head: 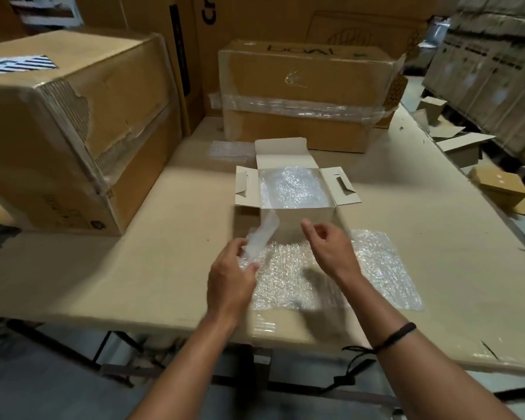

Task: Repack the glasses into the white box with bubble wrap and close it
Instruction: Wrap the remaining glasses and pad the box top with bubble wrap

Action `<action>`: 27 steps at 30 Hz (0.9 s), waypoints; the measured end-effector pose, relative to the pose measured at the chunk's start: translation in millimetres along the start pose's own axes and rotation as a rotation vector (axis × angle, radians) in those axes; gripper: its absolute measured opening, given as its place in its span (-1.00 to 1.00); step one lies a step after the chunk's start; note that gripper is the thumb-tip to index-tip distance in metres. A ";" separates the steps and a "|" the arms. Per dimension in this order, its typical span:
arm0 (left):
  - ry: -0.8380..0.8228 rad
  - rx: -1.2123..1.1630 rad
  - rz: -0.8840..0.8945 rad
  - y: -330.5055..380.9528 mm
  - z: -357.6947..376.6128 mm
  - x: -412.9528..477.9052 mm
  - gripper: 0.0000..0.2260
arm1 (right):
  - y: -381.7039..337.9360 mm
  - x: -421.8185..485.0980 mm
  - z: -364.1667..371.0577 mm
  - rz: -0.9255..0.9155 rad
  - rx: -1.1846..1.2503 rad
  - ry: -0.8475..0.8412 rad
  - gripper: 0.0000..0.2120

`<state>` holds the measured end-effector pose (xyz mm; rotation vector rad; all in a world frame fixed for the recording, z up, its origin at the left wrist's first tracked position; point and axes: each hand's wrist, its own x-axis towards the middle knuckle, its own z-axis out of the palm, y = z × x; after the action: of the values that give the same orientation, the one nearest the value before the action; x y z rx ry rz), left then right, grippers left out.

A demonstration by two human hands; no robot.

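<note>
White box (297, 218), clear bubble wrap (331, 274), tan table (164, 268)

Counts on the surface (437, 237)
1 white box (288, 219), 2 big brown cartons (58, 116) (306, 86), 4 bubble wrap pieces (291, 186) (376, 268) (262, 234) (231, 150), 2 hands (231, 274) (331, 247).

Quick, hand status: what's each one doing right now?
Left hand: gripping a bubble-wrap piece.
Right hand: open, fingers loosely curled, holding nothing.
</note>
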<state>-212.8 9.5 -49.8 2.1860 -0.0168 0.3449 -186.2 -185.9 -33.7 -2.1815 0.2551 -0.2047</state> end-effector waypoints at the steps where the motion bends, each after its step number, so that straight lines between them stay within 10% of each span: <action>1: -0.028 -0.023 0.030 6.7 5.8 -2.8 -0.58 | -10.9 3.5 -1.3 0.066 0.101 -0.069 -0.33; 7: -0.308 -0.141 0.200 21.3 33.0 -20.2 -0.51 | -13.8 26.6 2.1 0.333 0.185 -0.192 -0.53; 13: -0.046 -0.134 0.427 5.3 39.0 -11.5 -0.64 | 23.8 33.6 -50.7 0.373 0.193 -0.060 -0.72; 22: -0.595 0.495 0.370 10.7 79.9 -6.7 -0.37 | 92.9 43.5 -117.4 0.381 -0.162 0.237 -0.81; 27: -0.623 0.631 0.279 21.0 88.0 -10.3 -0.42 | 111.1 40.4 -118.7 0.345 -0.228 0.250 -0.69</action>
<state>-204.5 -73.9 -85.1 2.8395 -0.6375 -0.2305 -187.5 -352.3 -53.1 -2.2911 0.8231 -0.2636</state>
